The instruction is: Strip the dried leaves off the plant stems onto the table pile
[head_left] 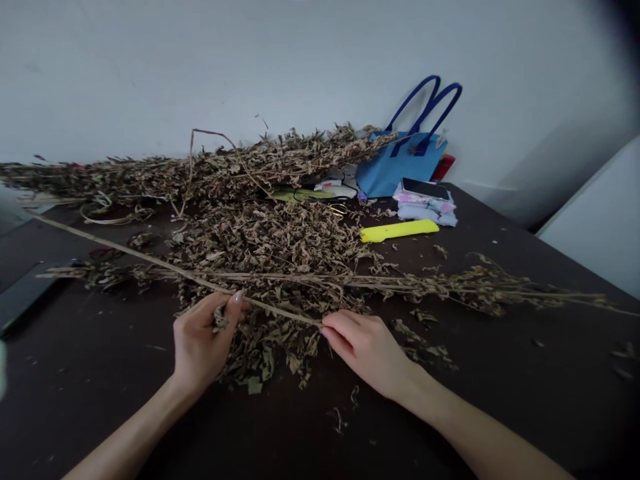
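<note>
A long, mostly bare dried plant stem [135,252] slants from the far left down to the middle of the table. My left hand [204,337] is closed round it partway along, with some crumpled dry leaf showing at the fingers. At the stem's near right end, the fingertips of my right hand [367,347] pinch it. Beneath and beyond the hands spreads a heap of dried leaves [280,240]. Several leafy dried stalks [440,287] lie across the heap, just behind my hands.
A big bundle of dried stalks [225,167] lies along the wall. A blue bag [385,167] stands at the back right, near a phone [425,189] on folded tissue packs [427,212]. A yellow tool handle [400,231] lies nearby. A dark flat device [30,293] is at left.
</note>
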Demonstrator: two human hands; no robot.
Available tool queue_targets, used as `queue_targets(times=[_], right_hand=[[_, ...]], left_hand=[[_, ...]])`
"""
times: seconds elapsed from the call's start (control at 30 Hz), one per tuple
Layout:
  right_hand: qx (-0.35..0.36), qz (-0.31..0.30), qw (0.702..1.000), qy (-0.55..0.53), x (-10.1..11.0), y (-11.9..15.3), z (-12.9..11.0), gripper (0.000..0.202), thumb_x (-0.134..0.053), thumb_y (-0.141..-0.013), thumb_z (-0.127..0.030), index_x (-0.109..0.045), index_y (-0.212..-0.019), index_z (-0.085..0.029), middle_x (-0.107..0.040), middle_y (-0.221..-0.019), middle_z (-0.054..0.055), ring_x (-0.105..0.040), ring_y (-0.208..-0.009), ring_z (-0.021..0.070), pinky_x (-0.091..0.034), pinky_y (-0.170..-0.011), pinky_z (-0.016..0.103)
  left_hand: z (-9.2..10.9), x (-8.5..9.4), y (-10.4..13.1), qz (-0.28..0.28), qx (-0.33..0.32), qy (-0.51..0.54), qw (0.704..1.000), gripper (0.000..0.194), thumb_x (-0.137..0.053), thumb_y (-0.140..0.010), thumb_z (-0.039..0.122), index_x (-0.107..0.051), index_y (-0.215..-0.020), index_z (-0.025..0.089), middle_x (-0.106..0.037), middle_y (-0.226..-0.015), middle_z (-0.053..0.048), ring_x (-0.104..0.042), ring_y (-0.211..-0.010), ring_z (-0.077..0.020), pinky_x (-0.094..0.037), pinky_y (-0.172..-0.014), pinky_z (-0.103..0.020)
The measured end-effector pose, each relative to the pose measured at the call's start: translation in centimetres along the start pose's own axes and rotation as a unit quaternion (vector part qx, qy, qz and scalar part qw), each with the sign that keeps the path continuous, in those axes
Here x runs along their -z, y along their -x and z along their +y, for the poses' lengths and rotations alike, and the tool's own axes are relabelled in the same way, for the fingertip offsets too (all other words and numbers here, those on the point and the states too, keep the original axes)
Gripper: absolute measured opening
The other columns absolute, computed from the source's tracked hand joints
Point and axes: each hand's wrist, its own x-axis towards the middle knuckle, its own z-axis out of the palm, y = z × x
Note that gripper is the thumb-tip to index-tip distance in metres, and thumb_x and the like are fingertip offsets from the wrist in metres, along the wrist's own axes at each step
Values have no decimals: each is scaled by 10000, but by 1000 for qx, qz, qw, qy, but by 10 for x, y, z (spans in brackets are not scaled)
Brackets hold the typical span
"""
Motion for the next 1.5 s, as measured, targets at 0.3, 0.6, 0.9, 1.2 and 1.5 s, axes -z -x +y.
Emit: queue_targets(times=[0.3, 0.6, 0.9, 1.2, 1.5], right_hand=[[-14, -22, 999, -27, -1, -2, 1, 209, -374, -943, -233, -570, -894, -177, -620, -794, 23, -569, -682, 104, -412, -611, 237], [-13, 20, 999, 29, 2, -5, 16, 198, -394, -930, -223, -582, -889, -176, -636, -800, 35, -592, -691, 120, -439, -630, 245], [-4, 35, 998, 45, 2, -5, 15, 197, -404, -921, -210, -593, -883, -171, -644, -784, 31, -596, -666, 112, -444, -608, 235], [-6, 18, 999, 31, 6, -5, 12, 213, -380, -933, -220, -586, -909, -177, -640, -793, 38, -590, -670, 114, -440, -610, 239], [-31, -33, 999, -20, 11, -8, 7, 196, -350, -939, -222, -536, -891, -180, -593, -715, 14, -543, -598, 108, -406, -559, 232]], left_hand=[[-3, -2, 0, 8, -87, -11, 996, 143, -548, -834, 162, -611, -705, 161, -612, -664, -13, -572, -626, -125, -433, -621, -233], [-8, -11, 6, -110, -126, -29, 986, 115, -521, -856, 181, -627, -819, 154, -629, -769, -42, -580, -711, -146, -452, -669, -252], [-8, -5, -2, -70, -115, -61, 989, 242, -628, -788, 304, -656, -996, 181, -656, -951, -77, -573, -906, -228, -445, -842, -374], [-12, 0, -18, -51, 255, 330, 907, 302, -647, -765, 356, -640, -1010, 180, -647, -817, -17, -541, -643, -99, -418, -558, -195], [-11, 0, -22, -10, 276, 513, 813, 165, -691, -728, 254, -697, -866, 164, -554, -690, -6, -438, -579, -64, -376, -483, -153]])
